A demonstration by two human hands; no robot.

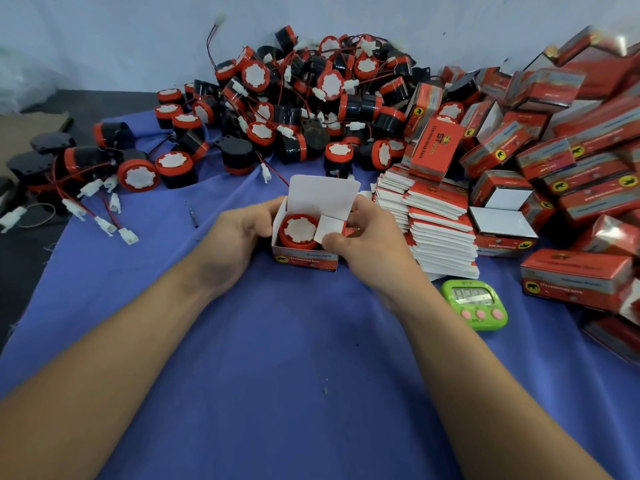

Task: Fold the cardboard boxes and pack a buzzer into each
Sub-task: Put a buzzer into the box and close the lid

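Note:
A small red cardboard box (304, 259) stands on the blue cloth, its white lid flap (322, 195) upright at the back. Inside lies a red buzzer (298, 229) with a white face turned up. My left hand (239, 233) grips the box's left end. My right hand (360, 237) holds the right end, thumb pressing a white side flap (329, 226) inward over the buzzer. A big heap of loose buzzers (287, 109) with red wires lies behind. Flat unfolded boxes (436, 216) are stacked just right of my right hand.
Many closed red boxes (554, 140) are piled at the right. A green digital timer (476, 303) sits on the blue cloth (277, 375) near my right wrist. Loose white connectors (104, 223) trail at the left. A white wall rises behind the heap.

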